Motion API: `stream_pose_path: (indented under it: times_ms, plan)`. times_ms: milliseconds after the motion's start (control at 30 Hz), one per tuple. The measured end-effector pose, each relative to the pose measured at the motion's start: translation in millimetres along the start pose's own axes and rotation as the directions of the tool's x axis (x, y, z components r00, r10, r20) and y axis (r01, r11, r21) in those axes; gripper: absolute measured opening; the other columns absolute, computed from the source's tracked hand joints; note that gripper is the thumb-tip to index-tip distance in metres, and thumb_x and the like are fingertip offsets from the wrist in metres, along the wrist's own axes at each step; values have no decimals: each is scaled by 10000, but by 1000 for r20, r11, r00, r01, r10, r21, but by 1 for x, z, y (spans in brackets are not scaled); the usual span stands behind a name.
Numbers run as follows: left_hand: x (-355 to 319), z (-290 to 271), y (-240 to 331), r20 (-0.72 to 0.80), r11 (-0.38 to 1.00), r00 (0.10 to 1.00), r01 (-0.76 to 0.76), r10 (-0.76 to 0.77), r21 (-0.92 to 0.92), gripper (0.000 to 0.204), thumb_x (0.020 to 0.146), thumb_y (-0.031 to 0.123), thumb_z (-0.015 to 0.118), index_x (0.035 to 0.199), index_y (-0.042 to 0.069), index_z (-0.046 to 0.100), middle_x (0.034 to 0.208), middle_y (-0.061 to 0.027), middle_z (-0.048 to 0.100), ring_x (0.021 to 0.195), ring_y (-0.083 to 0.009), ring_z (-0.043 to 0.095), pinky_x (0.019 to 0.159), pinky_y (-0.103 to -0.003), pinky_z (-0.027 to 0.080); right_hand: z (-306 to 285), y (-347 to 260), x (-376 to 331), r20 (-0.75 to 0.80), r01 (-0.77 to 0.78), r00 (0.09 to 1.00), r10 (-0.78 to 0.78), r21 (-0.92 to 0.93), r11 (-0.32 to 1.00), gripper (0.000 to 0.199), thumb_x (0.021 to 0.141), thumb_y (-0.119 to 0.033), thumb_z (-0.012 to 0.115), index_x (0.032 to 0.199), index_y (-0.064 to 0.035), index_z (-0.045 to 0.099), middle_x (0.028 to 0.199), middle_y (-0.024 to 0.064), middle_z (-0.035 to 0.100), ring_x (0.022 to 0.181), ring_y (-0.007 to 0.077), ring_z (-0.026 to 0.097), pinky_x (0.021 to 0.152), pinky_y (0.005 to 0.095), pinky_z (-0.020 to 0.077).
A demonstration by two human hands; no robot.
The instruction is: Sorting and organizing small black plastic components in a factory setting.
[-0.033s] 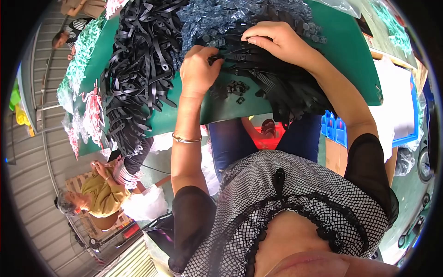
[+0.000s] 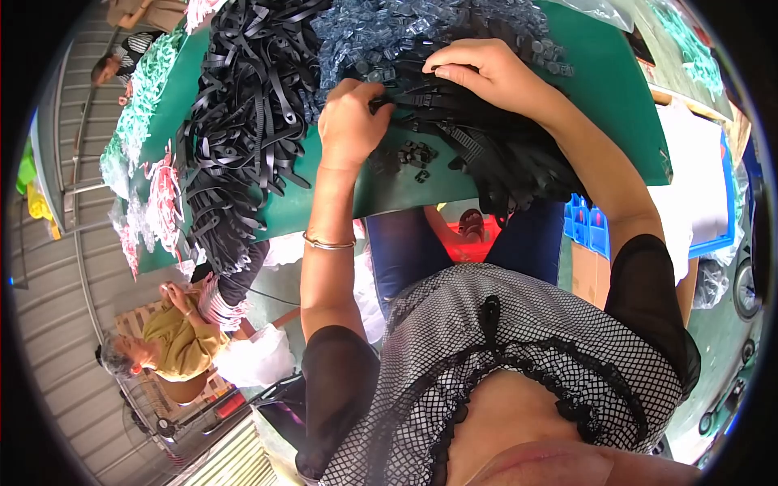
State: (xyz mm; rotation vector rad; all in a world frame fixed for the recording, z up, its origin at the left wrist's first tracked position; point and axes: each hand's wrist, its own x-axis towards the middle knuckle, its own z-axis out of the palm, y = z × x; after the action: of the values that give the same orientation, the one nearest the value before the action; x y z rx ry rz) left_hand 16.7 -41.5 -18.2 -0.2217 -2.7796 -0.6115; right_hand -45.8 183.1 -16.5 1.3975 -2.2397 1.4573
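Observation:
My left hand [image 2: 348, 121] is closed, with a dark piece of black strap between thumb and forefinger. Across from it, my right hand [image 2: 490, 77] pinches thumb and fingers together over the straps; the small dark thing at its fingertips is too hidden to name. Under and beside my right hand lies a heap of black ribbed straps [image 2: 519, 158] with buckles, hanging over the table's near edge. Beyond both hands is a pile of clear bluish plastic buckles [image 2: 356, 36]. Several small dark clips [image 2: 417, 152] lie nearer me.
A long heap of loose black straps [image 2: 251, 105] covers the left of the green table [image 2: 624, 121]. Mint-green straps [image 2: 146, 97] and pink-white ones [image 2: 164, 198] lie farther left. A seated person [image 2: 174, 340] works at lower left. A blue crate [image 2: 585, 227] stands at right below the table.
My left hand has shifted very slightly to the right. Nothing else has visibly moved.

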Motion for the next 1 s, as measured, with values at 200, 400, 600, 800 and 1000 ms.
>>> stream_pose_path:
  times_ms: [200,400,600,800,1000]
  plan:
    - [3,3,5,62,981,996,-70,60,182,188,662,145,685,843,103,653,844,-73,590,844,-253,573,722,-360,465,-2,4,1,56,-49,997,44,93,994,198,881,-120,500,1006,-8,606,986,109,625,902,216,591,802,300,449]
    - [1,-6,6,170,561,963,260,-209,-786,197,763,30,646,955,4,612,843,-54,630,677,-91,544,640,-203,435,-7,-12,2,136,-173,981,140,274,946,223,849,-95,554,1055,-18,516,709,7,520,661,65,460,610,229,378]
    - [-1,-4,24,369,19,927,371,-68,-928,230,798,27,610,1026,6,586,876,-58,630,667,-79,521,594,-196,403,1,-17,0,130,-193,980,150,444,875,289,800,-129,636,972,-35,424,613,13,506,574,54,419,525,224,341]
    - [-4,0,32,391,-23,920,391,-29,-920,238,802,26,603,1039,9,585,851,-42,619,676,-82,521,592,-198,399,3,-14,-1,140,-193,979,145,444,875,287,801,-133,638,939,-31,408,585,17,503,557,58,428,507,222,337]
    - [-4,2,33,373,8,927,374,-33,-928,237,793,14,608,1030,9,590,801,-14,585,668,-79,510,589,-198,394,1,-14,-1,179,-220,971,156,434,874,299,800,-133,640,941,-27,399,594,31,517,552,62,442,507,222,345]
